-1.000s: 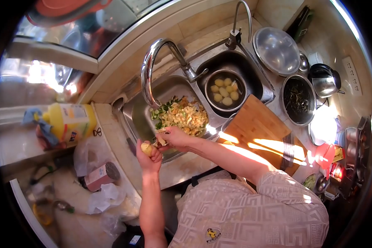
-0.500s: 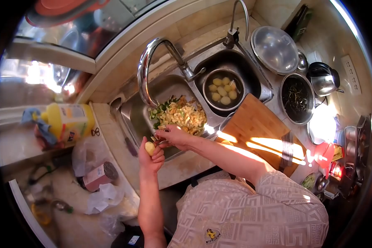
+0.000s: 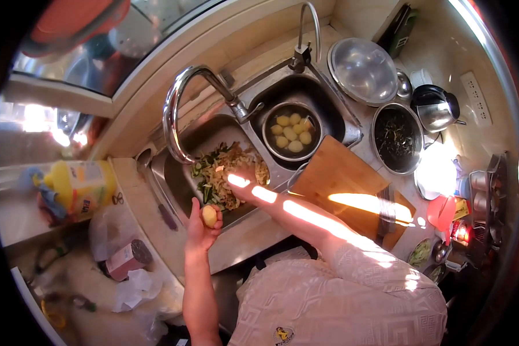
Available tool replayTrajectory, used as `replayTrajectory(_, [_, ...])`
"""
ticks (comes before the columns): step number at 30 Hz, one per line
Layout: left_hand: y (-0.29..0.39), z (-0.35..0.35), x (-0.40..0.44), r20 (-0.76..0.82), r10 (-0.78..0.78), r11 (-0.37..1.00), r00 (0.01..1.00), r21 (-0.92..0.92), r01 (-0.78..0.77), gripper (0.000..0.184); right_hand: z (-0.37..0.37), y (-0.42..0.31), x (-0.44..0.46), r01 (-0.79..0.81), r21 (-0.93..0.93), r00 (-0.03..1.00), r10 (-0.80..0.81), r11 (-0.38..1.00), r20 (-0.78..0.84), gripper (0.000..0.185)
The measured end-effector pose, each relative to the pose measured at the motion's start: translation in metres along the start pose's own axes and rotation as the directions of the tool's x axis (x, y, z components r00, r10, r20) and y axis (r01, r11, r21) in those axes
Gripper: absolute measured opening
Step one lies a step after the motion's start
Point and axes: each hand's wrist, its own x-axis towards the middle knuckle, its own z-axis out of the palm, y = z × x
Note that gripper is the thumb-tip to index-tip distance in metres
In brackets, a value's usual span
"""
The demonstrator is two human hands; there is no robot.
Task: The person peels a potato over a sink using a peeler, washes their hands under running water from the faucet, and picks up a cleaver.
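Observation:
A peeled-looking pale yellow potato [image 3: 209, 216] rests in my left hand [image 3: 198, 230], whose fingers are wrapped round it just past the front edge of the left sink basin [image 3: 176, 184]. My right hand [image 3: 239, 183] is over that basin, at the heap of peelings and green scraps [image 3: 219, 167]. Its fingers are curled and blend with the scraps, so whatever they hold cannot be made out. In the right basin, a metal bowl [image 3: 266, 141] holds several pale potatoes [image 3: 294, 130] in water.
A chrome faucet [image 3: 170, 109] arches over the left basin. To the right are a wooden cutting board [image 3: 334, 173] with a knife [image 3: 386, 213], a bowl of dark leafy scraps [image 3: 395, 135] and a lidded pot [image 3: 363, 69]. A yellow jug [image 3: 86, 181] stands left.
My right hand has moved away from the potato, over the heap of scraps. My left hand still holds the potato and has turned a little. The view has shifted slightly.

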Motion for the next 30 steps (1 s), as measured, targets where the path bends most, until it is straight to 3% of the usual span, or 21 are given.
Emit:
replayTrajectory(2, [-0.001,0.018,0.012,-0.210,0.182,0.931,0.961,0.352,-0.100,0.039,0.000,0.007,-0.003,0.113,0.200,0.976,-0.071,0.973,-0.206,0.013])
replayTrajectory(3, [-0.003,0.025,0.021,-0.176,0.292,0.847,0.940,0.504,-0.169,0.027,0.001,0.010,-0.012,0.067,0.206,0.988,-0.037,0.976,-0.149,0.013])
replayTrajectory(4, [-0.003,0.041,0.031,-0.170,0.368,0.746,0.914,0.642,-0.181,0.027,0.005,0.010,-0.020,0.053,0.199,0.991,-0.026,0.979,-0.135,0.013])
replayTrajectory(6, [-0.007,0.052,0.070,-0.038,0.477,0.552,0.878,0.791,-0.266,0.029,0.002,0.019,-0.021,-0.035,0.109,0.982,0.014,0.993,0.186,0.015])
replayTrajectory(7, [-0.012,0.053,0.100,0.062,0.557,0.405,0.828,0.850,-0.336,0.030,-0.030,0.013,-0.032,-0.078,0.291,0.990,0.039,0.953,0.138,0.017])
replayTrajectory(8, [-0.018,0.053,0.129,0.162,0.616,0.250,0.771,0.887,-0.387,0.031,-0.018,0.018,-0.031,-0.064,0.137,0.982,0.037,0.989,0.188,0.026])
replayTrajectory(9, [-0.021,0.062,0.148,0.219,0.616,0.193,0.757,0.889,-0.415,0.032,-0.032,0.018,-0.036,-0.055,0.176,0.989,0.029,0.983,0.146,0.026])
replayTrajectory(12, [-0.013,0.088,0.160,0.237,0.642,0.157,0.729,0.890,-0.428,0.032,-0.055,0.025,-0.043,-0.083,0.239,0.992,0.057,0.967,0.113,0.024])
replayTrajectory(14, [0.003,0.069,0.167,0.124,0.679,0.380,0.724,0.785,-0.490,0.027,-0.077,0.032,-0.044,-0.100,0.362,0.994,0.078,0.927,0.074,0.027])
replayTrajectory(16, [0.009,0.012,0.179,-0.045,0.638,0.559,0.769,0.714,-0.423,0.022,-0.087,0.044,-0.042,-0.087,0.462,0.988,0.138,0.883,-0.076,0.026])
replayTrajectory(18, [-0.003,-0.075,0.193,0.209,0.495,0.269,0.843,0.886,-0.377,0.023,-0.097,0.057,-0.041,-0.096,0.529,0.973,0.191,0.843,-0.127,0.026])
replayTrajectory(20, [-0.042,-0.112,0.202,0.113,0.329,0.369,0.938,0.898,-0.238,0.029,-0.101,0.066,-0.044,-0.107,0.551,0.966,0.217,0.828,-0.138,0.023])
replayTrajectory(21, [-0.052,-0.113,0.200,0.108,0.330,0.373,0.938,0.898,-0.235,0.029,-0.106,0.067,-0.047,-0.138,0.555,0.968,0.230,0.820,-0.100,0.023])
replayTrajectory(23, [-0.069,-0.110,0.202,0.179,0.168,-0.130,0.969,0.979,-0.158,0.044,-0.107,0.073,-0.053,-0.172,0.555,0.968,0.243,0.814,-0.057,0.023])
replayTrajectory(24, [-0.066,-0.113,0.202,0.175,0.169,-0.122,0.970,0.980,-0.156,0.044,-0.103,0.078,-0.057,-0.105,0.510,0.974,0.193,0.854,-0.122,0.022])
replayTrajectory(26, [-0.052,-0.106,0.197,0.057,0.334,-0.402,0.941,0.911,0.087,0.055,-0.098,0.080,-0.058,-0.041,0.457,0.975,0.136,0.888,-0.176,0.022])
replayTrajectory(27, [-0.045,-0.095,0.194,-0.094,0.394,-0.265,0.914,0.941,0.211,0.062,-0.097,0.080,-0.060,-0.025,0.498,0.970,0.142,0.867,-0.198,0.022])
replayTrajectory(28, [-0.043,-0.101,0.191,0.002,0.515,-0.237,0.857,0.961,0.140,0.056,-0.097,0.079,-0.060,-0.007,0.539,0.963,0.150,0.842,-0.222,0.022])
replayTrajectory(30, [-0.024,-0.076,0.171,-0.228,0.369,-0.053,0.901,0.963,0.266,0.043,-0.099,0.074,-0.057,-0.021,0.563,0.954,0.185,0.826,-0.235,0.022])
